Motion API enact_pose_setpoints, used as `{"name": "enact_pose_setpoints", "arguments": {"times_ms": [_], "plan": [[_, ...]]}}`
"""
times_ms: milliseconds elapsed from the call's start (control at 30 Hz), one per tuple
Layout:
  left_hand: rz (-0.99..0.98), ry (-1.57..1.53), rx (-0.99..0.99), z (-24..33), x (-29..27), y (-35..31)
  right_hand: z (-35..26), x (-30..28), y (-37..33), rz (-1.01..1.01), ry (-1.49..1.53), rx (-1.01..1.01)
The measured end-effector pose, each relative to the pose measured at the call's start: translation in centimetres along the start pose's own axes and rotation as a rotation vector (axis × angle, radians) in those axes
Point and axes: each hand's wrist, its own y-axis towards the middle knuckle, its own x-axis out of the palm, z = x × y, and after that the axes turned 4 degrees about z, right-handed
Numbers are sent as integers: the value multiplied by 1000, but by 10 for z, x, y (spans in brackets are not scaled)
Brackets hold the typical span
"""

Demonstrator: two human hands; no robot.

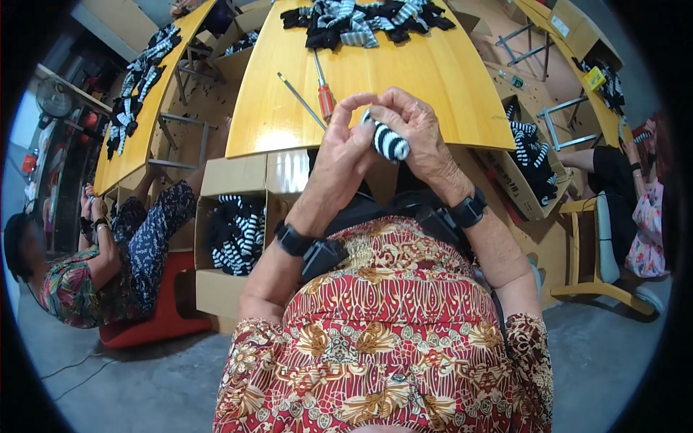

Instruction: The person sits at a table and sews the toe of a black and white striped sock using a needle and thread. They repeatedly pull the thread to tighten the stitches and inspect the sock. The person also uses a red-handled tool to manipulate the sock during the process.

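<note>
Just over the near edge of the yellow table (404,72), a black-and-white striped sock (390,144) is bunched into a short roll, its rounded end toward me. My right hand (422,141) is closed around it, thumb across the top. My left hand (345,144) has its fingers curled in, with the tips and thumb pinching the far end of the sock. Part of the sock is hidden by my fingers. Beyond my left hand, a screwdriver (325,99) with a red handle lies on the table beside a thin metal rod (298,97).
A pile of striped and black socks (361,25) lies at the table's far end. Open cardboard boxes (216,292) with more socks stand below, left and right. People sit at side tables, one on a red chair (155,310) at left, another near a wooden chair (577,289) at right.
</note>
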Motion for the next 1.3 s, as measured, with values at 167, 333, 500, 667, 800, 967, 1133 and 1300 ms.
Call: {"name": "enact_pose_setpoints", "arguments": {"times_ms": [167, 333, 500, 667, 800, 967, 1133, 1300], "plan": [[-235, 454, 62, 37, 19, -25, -18, 3, -7, -152, 97, -88], [-475, 506, -24, 61, 28, -38, -60, 7, -38, -301, -28, -92], [-277, 15, -126, 45, 17, -19, -39, -8, -26, -257, 223, 200], [-277, 136, -139, 39, 6, -15, -41, -10, -21, -254, 36, 54], [-426, 220, -17, 45, 32, -32, -58, 11, -34, -172, 55, -55], [-418, -23, -70, 40, 26, -32, -37, 5, -24, -208, 167, 43], [-247, -266, -71, 31, 2, -11, -29, -11, -17, -236, 268, 231], [-254, -184, 54, 32, -3, -9, -9, -7, -32, 181, -418, -270]]}}
